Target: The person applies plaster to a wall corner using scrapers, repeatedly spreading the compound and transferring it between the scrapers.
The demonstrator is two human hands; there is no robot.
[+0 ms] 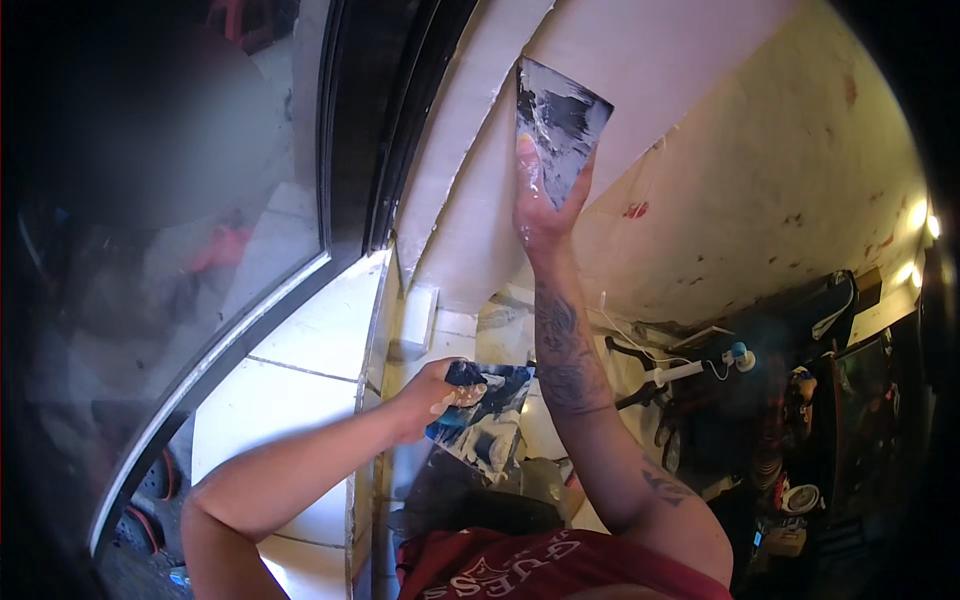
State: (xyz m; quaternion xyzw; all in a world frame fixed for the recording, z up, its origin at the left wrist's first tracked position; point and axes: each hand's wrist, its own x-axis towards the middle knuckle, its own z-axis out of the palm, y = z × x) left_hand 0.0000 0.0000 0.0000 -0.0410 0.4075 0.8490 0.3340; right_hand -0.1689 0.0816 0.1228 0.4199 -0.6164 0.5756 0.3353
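Note:
My right hand (545,215) reaches up and grips a flat, smeared putty knife (568,118), thumb along its face. The blade's wide end lies against the pale wall (640,60), beside a long ridged seam; whether its whole edge touches, I cannot tell. Lower down, my left hand (430,398) pinches the edge of a flat, dark blue-black plate (510,382) streaked with whitish putty. This plate hangs in front of my body, apart from the wall. Putty also coats my right thumb and left fingers.
To the left stands a dark-framed glass door (328,200) above white floor tiles (290,340). A bare, stained wall section (760,180) adjoins the pale one. On the right are a black-and-white stand (675,375) with a cable and piled belongings (800,495).

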